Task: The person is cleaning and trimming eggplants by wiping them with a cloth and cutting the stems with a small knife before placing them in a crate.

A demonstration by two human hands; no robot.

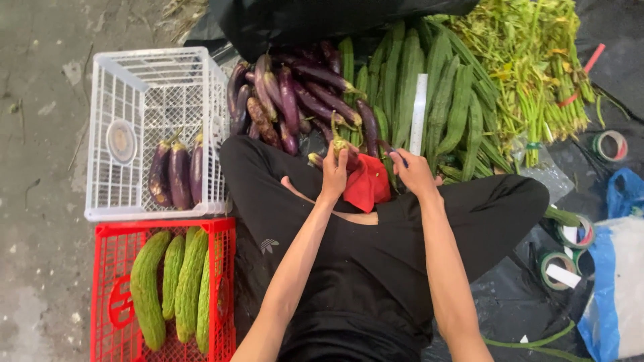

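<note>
I sit cross-legged in black trousers before a heap of vegetables. My left hand (333,173) grips a purple eggplant (343,149) by its stem end, held over a red cloth (365,184) in my lap. My right hand (412,171) is closed around the dark end of another long eggplant (389,147) at the edge of the pile. The eggplant pile (295,100) lies just beyond both hands.
A white crate (134,74) at left holds three eggplants (178,175). A red crate (114,241) below it holds several bitter gourds (174,281). Long ridged gourds (443,100), a white ruler (418,110), leafy greens (537,67), tape rolls (570,245) and a blue bag (614,295) lie at right.
</note>
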